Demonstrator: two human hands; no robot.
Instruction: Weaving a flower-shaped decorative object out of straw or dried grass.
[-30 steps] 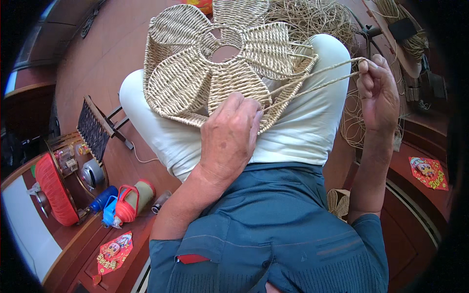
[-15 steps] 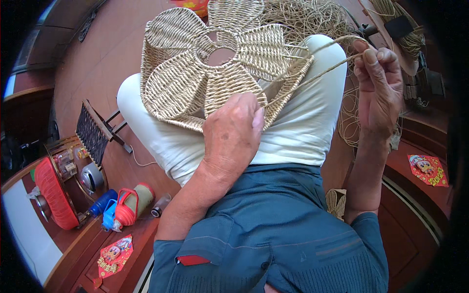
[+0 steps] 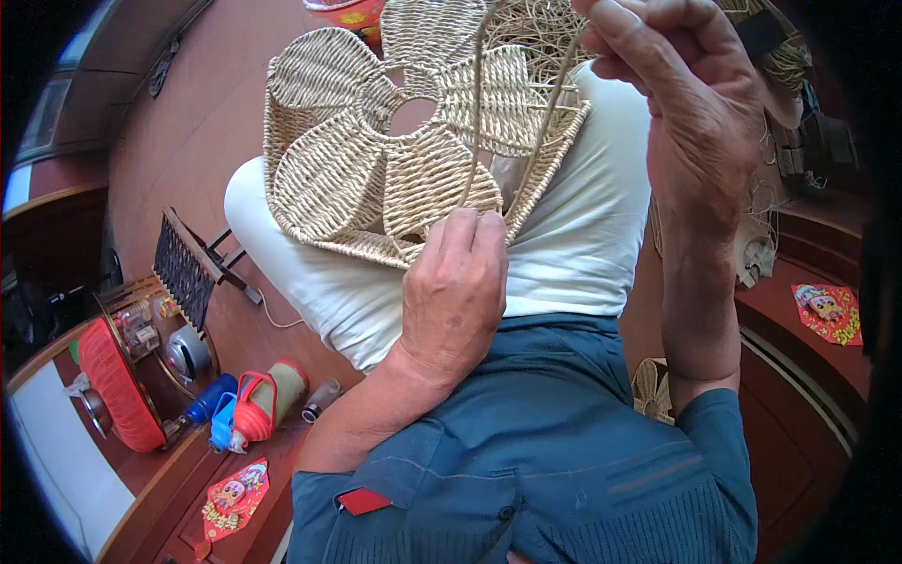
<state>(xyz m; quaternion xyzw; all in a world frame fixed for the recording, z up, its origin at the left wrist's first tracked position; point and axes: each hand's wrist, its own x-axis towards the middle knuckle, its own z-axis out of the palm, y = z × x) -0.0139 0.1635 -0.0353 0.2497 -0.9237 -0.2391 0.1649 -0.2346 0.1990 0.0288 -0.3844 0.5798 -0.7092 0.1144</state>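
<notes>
Across my thighs lies a woven straw basket piece (image 3: pixel 329 179) with flower-like petals around a ring-shaped centre hole. My left hand (image 3: pixel 456 287) is closed on its near edge, at the tip of the petal closest to me; the fingertips are partly hidden. Raised at the upper right, my right hand (image 3: pixel 691 103) pinches a twisted straw cord (image 3: pixel 477 103). Two strands of this cord run from the upper part of the view down to the rim beside my left fingers. Where the strands meet at the top is out of view.
A heap of loose straw cord (image 3: pixel 540 38) lies beyond my right knee. To the left are a low stool with a dark woven seat (image 3: pixel 178 273), a red-covered fan (image 3: pixel 117 385), a red-topped thermos (image 3: pixel 258 414) and a clear bottle (image 3: pixel 322 399).
My right hand has moved up and inward with the cord, so the strands now rise steeply instead of stretching to the right. My left hand has turned slightly, still at the near edge.
</notes>
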